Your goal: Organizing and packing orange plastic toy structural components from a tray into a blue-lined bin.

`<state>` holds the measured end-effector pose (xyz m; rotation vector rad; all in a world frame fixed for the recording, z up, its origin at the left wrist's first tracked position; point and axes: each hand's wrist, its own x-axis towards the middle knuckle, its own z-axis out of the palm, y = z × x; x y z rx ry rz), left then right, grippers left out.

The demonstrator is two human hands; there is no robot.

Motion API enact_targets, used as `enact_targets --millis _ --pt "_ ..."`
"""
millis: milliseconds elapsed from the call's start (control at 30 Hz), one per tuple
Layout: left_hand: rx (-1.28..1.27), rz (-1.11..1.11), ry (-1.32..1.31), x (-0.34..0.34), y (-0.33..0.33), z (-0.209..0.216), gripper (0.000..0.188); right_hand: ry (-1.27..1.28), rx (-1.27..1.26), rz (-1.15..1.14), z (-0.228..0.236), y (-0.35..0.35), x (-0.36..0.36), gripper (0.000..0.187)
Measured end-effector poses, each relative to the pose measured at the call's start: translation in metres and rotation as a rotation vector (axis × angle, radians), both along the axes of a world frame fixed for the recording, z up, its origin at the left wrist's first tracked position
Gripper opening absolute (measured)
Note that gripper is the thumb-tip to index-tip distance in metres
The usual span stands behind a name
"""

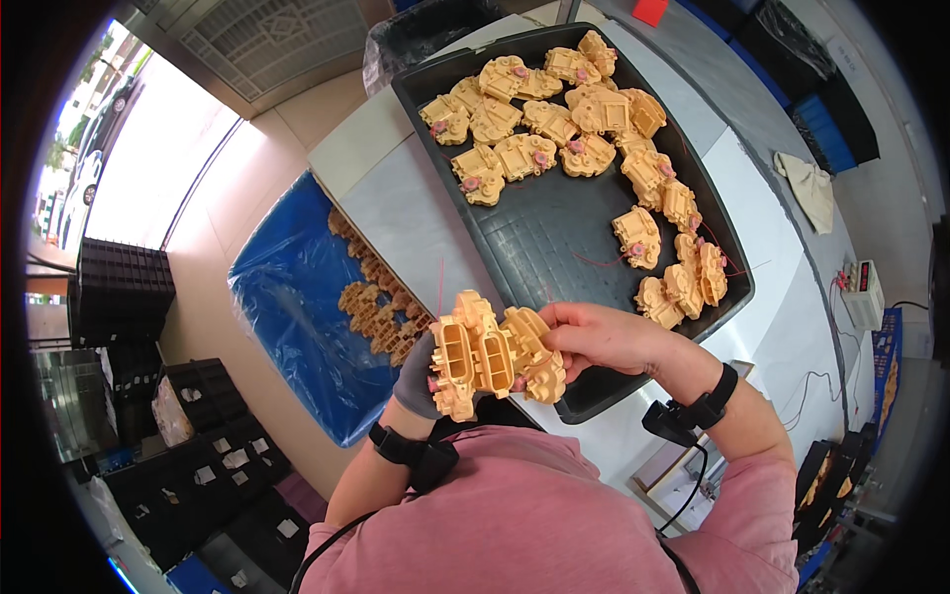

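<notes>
My left hand (pixel 417 379), in a grey glove, is closed around beige moulded plastic housings (pixel 473 353) held in front of my chest. Their long slotted openings face up, and a pink spot shows at the left side. A thin red wire sticks up beside them. My bare right hand (pixel 606 337) pinches the upper right edge of another beige housing (pixel 535 358), which is against the ones in my left hand. Most of my left fingers are hidden under the parts. Beyond my hands lies a black tray (pixel 510 243) with several similar housings, many with pink pieces and thin red wires.
A blue plastic-lined bin (pixel 287 287) with more beige parts stands at the left, below table level. Black crates (pixel 124 287) are stacked farther left. On the right of the grey table (pixel 782 267) are a cloth (pixel 807 190) and a small device with a display (pixel 864 295).
</notes>
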<state>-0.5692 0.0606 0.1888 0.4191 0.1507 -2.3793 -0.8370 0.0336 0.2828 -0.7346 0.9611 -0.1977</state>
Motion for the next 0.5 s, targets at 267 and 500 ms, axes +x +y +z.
enact_targets --millis 267,500 --pt "-0.113 -0.02 -0.186 -0.011 -0.007 0.007 0.053 0.001 0.051 -0.192 0.002 0.007 0.013 0.032" --pt "-0.025 0.024 -0.132 -0.021 -0.012 0.004 0.049 0.01 -0.024 -0.243 0.003 0.005 0.002 0.033"
